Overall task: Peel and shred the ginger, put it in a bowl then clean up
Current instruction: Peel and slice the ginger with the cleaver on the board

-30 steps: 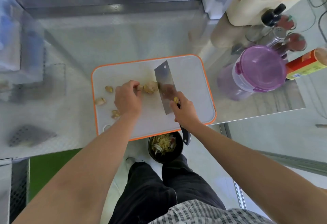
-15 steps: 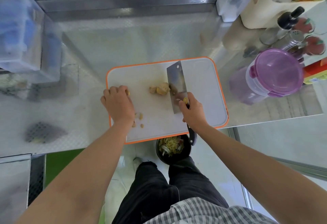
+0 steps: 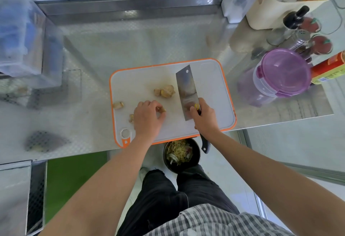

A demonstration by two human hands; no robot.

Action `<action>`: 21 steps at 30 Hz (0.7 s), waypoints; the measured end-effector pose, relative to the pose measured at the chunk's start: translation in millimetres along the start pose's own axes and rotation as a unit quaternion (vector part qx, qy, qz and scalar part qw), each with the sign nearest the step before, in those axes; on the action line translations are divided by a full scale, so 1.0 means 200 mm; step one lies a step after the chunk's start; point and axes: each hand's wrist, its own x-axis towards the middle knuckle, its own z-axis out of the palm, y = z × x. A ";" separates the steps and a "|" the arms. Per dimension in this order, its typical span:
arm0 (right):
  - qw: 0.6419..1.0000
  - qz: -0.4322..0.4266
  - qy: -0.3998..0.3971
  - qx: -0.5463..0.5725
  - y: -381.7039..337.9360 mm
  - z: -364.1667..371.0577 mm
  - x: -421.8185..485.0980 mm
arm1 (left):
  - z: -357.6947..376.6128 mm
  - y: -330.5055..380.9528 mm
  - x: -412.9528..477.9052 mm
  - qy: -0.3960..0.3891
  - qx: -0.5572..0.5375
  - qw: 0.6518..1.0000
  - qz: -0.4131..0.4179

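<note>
While left grip (image 3: 147, 118) pinches ginger piece (image 3: 162, 109), right grip (image 3: 204, 118) clasps cleaver (image 3: 186, 90) near board (image 3: 214, 86) edge.

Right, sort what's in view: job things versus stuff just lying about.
Job:
ginger chunk
ginger bit, pinched by the left hand
cleaver, gripped by the right hand
board
bowl of shreds

Lying about:
purple-lidded tub
shaker
bottle
red can
clear box
</note>
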 end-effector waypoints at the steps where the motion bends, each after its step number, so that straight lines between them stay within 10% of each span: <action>1: 1.000 -0.004 0.001 -0.003 0.02 -0.01 -0.01 | 0.01 0.02 -0.01 -0.005 -0.006 1.000 0.000; 21: 0.999 -0.036 -0.028 -0.029 0.29 -0.16 -0.19 | 0.18 0.27 -0.19 -0.039 -0.144 0.987 -0.053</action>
